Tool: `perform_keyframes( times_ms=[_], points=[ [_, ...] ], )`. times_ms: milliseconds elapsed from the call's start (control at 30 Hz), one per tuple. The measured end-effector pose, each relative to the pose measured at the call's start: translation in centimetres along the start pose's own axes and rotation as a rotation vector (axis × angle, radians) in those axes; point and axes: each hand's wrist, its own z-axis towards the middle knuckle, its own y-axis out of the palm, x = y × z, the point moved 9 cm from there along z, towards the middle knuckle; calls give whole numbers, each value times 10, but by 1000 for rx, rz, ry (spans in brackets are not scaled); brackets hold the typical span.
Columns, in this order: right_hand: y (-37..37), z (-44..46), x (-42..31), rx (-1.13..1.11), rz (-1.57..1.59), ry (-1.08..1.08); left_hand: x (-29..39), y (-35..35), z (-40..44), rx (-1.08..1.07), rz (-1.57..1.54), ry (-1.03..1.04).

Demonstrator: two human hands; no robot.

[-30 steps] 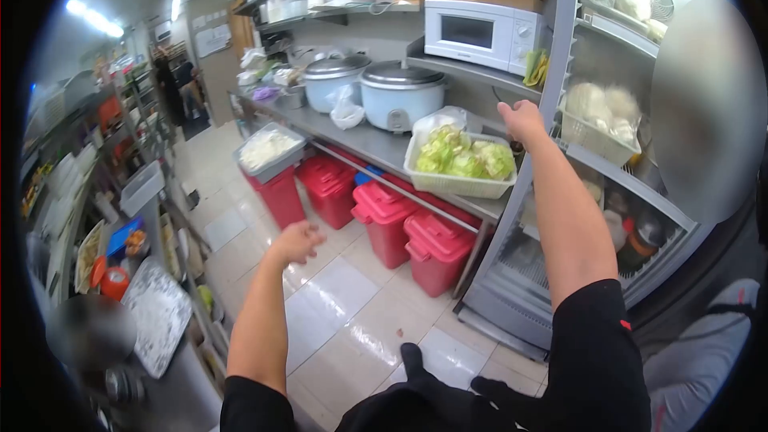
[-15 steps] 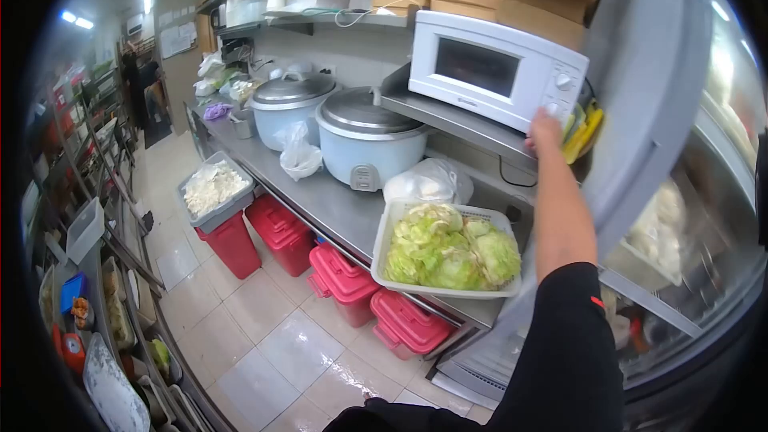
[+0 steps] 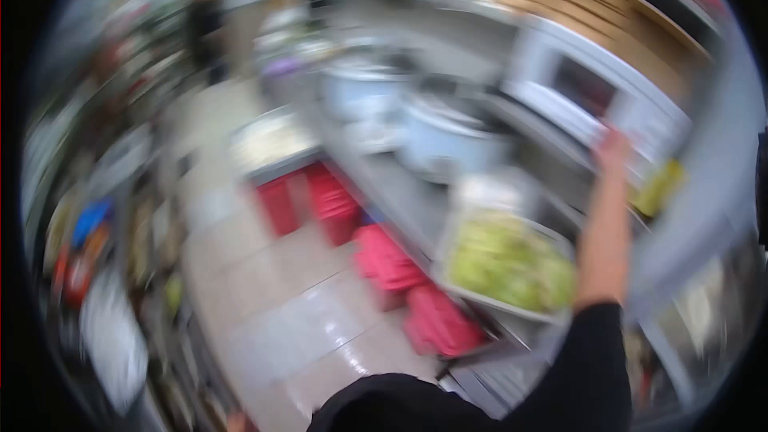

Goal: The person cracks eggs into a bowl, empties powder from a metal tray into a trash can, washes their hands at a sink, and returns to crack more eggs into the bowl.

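Note:
My right hand [image 3: 612, 148] reaches up to the lower front of the white microwave [image 3: 586, 86], close to or touching it. Motion smears its fingers, so their shape and any contact are unclear. A black sleeve covers the upper part of that arm. Below the forearm, a white basket [image 3: 450, 276] of pale green lettuce [image 3: 504, 260] sits on the steel counter's near end. At the bottom edge, a small blurred patch looks like part of my left hand [image 3: 238, 422]; most of it is out of view.
Two pale blue rice cookers [image 3: 448, 140] stand on the steel counter [image 3: 392, 192]. Red lidded bins [image 3: 436, 324] are beneath it. A tub of whitish food [image 3: 276, 140] rests above a bin. Cluttered shelving [image 3: 112, 336] lines the left; a person [image 3: 206, 28] stands far back.
My view has swung and tilted, shifting the scene rightward and blurring it. My right hand now appears lower and further left on the microwave's front. A patch like my left hand has appeared.

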Motion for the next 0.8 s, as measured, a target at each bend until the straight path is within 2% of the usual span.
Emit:
perform_keyframes(
  times_ms=[67,100,133,167,200,233,267,300,333,367,400,433,467,500,533,600,800],
  points=[
    [-27,79,64,-349,-55,156,17,-1,-8,159,223,117],
    [24,5,101,-334,-108,223,53,-2,-37,222,372,123],
    [89,-84,140,-322,-160,290,72,-9,-55,237,361,194],
    [100,-110,194,-485,-367,304,97,-15,-80,301,211,252],
    [111,-155,270,-603,-338,553,118,-27,-96,348,131,260],
    [119,-227,315,-400,-531,447,128,-43,-115,399,41,257],
    [130,-285,370,-695,-494,600,136,-59,-128,425,-35,267],
    [128,-341,414,-688,-526,720,130,-78,-137,442,-198,231],
    [160,-448,418,-540,-470,896,125,-95,-143,445,-354,202],
    [170,-496,448,-686,-528,971,116,-107,-150,437,-522,165],
    [201,-566,442,-661,-641,977,112,-114,-142,430,-621,118],
    [214,-611,474,-765,-599,1120,111,-119,-124,414,-709,79],
    [233,-655,497,-905,-553,1184,110,-121,-101,389,-789,41],
    [264,-702,496,-1026,-636,1208,105,-127,-71,390,-852,57],
    [285,-735,504,-1118,-725,1116,104,-137,-48,414,-899,117],
    [334,-798,502,-1360,-714,1072,111,-150,-16,449,-993,233],
    [401,-902,510,-1860,-712,939,127,-159,-12,633,-1117,314]
  ],
)
